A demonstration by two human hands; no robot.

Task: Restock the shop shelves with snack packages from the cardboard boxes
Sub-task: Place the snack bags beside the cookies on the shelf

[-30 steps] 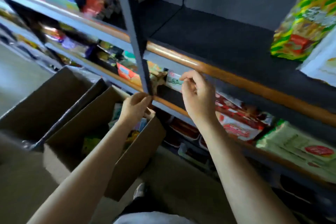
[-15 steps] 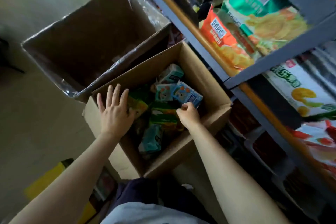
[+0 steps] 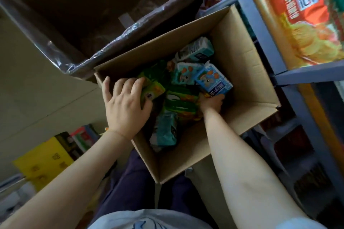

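An open cardboard box [image 3: 240,72] on the floor below me holds several snack packages, green ones and light blue ones. My left hand [image 3: 124,102] reaches over the box's left wall and its fingers curl on a green package [image 3: 151,87]. My right hand [image 3: 211,103] is deep in the box, gripping the lower end of a blue package [image 3: 214,82] with a cartoon figure. More blue packages [image 3: 195,50] lie behind it and one [image 3: 165,132] lies near the front.
A larger cardboard box [image 3: 78,11] lined with clear plastic stands behind to the left. Grey shelving [image 3: 260,24] runs along the right, with an orange chip bag [image 3: 305,13] on it. A yellow carton [image 3: 44,158] lies at the left on the floor.
The view and both hands dropped from the shelf edge to the box. My left hand went from the box rim onto a green package; my right hand closed on a blue package.
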